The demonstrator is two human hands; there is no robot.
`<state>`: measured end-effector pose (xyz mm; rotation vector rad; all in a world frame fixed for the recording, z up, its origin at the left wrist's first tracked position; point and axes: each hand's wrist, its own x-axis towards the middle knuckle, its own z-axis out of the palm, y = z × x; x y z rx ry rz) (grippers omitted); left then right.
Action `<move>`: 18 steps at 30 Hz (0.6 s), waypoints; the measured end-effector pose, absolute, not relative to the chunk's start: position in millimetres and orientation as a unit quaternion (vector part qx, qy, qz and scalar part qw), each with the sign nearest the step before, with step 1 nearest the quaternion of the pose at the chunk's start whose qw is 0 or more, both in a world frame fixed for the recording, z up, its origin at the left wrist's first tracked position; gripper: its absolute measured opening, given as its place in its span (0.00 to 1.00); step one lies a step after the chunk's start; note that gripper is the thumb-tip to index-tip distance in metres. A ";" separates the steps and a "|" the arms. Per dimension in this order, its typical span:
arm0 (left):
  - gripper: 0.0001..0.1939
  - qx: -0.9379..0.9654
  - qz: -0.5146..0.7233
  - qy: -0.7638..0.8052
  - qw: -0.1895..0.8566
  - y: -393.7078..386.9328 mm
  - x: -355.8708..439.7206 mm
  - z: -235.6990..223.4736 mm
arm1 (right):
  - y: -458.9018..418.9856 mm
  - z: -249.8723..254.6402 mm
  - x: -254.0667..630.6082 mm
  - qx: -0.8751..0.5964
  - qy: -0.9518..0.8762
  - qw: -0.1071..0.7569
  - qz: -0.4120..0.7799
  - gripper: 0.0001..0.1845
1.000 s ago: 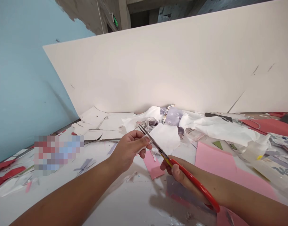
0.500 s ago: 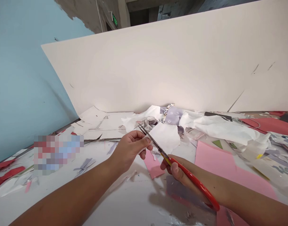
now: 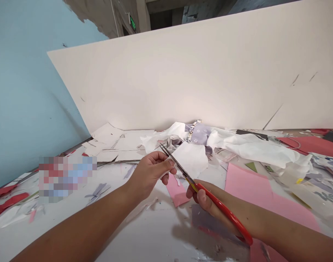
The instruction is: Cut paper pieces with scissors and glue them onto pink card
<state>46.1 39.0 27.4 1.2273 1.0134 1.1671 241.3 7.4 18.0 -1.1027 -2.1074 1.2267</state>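
Observation:
My left hand (image 3: 152, 173) pinches a small white, thin piece (image 3: 169, 162) that looks like paper or cloth; most of it is hidden by the fingers. My right hand (image 3: 203, 196) is wrapped around the red handles of a pair of scissors (image 3: 223, 209). The long blades slant up and left, nearly closed, and cross over the white piece right beside my left fingertips. Beneath the blades on the table lies a small pink paper (image 3: 177, 191). A larger white sheet (image 3: 190, 160) lies just behind the scissors.
A white board (image 3: 193, 80) rises behind the table. Crumpled white material (image 3: 253, 147) and lilac flowered fabric (image 3: 200, 134) lie along it. Large pink paper (image 3: 253, 193) is to the right, red scraps (image 3: 12, 202) to the left, white card pieces (image 3: 131, 142) at the back left.
Almost nothing differs. Both hands keep their hold on the white piece and the scissors, and the view shifts only very slightly.

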 end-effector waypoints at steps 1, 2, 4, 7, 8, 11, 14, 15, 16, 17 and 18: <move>0.12 0.519 0.492 0.430 0.551 39.1 45.8 27.0 | 7.2 16.9 241.9 -0.399 -0.774 0.232 0.434 0.29; 0.12 0.521 0.489 0.430 0.551 39.1 45.7 26.5 | 7.2 15.3 242.3 -0.396 -0.778 0.234 0.427 0.29; 0.12 0.524 0.485 0.430 0.553 38.7 45.9 25.6 | 7.7 11.8 242.6 -0.390 -0.783 0.240 0.422 0.29; 0.12 0.525 0.482 0.428 0.556 37.8 47.4 25.0 | 8.1 7.3 241.3 -0.398 -0.766 0.258 0.435 0.28; 0.13 0.525 0.482 0.429 0.555 37.6 48.0 25.0 | 8.0 6.3 240.7 -0.405 -0.757 0.264 0.440 0.29; 0.13 0.524 0.484 0.434 0.551 37.1 49.3 25.6 | 7.4 6.5 239.3 -0.423 -0.742 0.266 0.447 0.30; 0.13 0.525 0.483 0.438 0.547 36.9 49.6 26.1 | 7.2 11.9 240.0 -0.426 -0.747 0.235 0.452 0.31; 0.13 0.525 0.482 0.439 0.547 36.9 49.7 26.1 | 7.3 14.6 240.4 -0.424 -0.749 0.220 0.460 0.31; 0.13 0.525 0.482 0.438 0.547 36.9 49.8 26.2 | 7.5 17.3 240.7 -0.418 -0.748 0.207 0.472 0.29; 0.13 0.525 0.482 0.437 0.548 36.8 49.9 26.3 | 7.7 19.9 240.8 -0.410 -0.742 0.200 0.491 0.28; 0.13 0.524 0.482 0.436 0.550 36.7 50.1 26.4 | 7.9 22.1 240.5 -0.399 -0.734 0.195 0.514 0.27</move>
